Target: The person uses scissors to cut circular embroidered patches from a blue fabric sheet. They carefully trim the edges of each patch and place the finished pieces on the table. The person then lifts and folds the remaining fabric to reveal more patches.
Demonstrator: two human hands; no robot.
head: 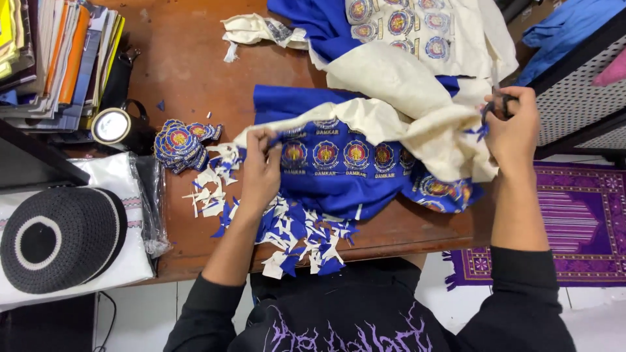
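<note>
Okay, keep your left hand [259,171] pinching the blue cloth [339,176] taut; right hand [512,124], fingers closed through the scissors [493,104], cut close around each badge.

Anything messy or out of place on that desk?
Yes: blue and white fabric scraps litter the table near its front edge, some overhanging it by the left hand. The blue cloth with round badges lies bunched under crumpled cream backing. The right hand holds scissors. Cut badges are piled neatly.
</note>
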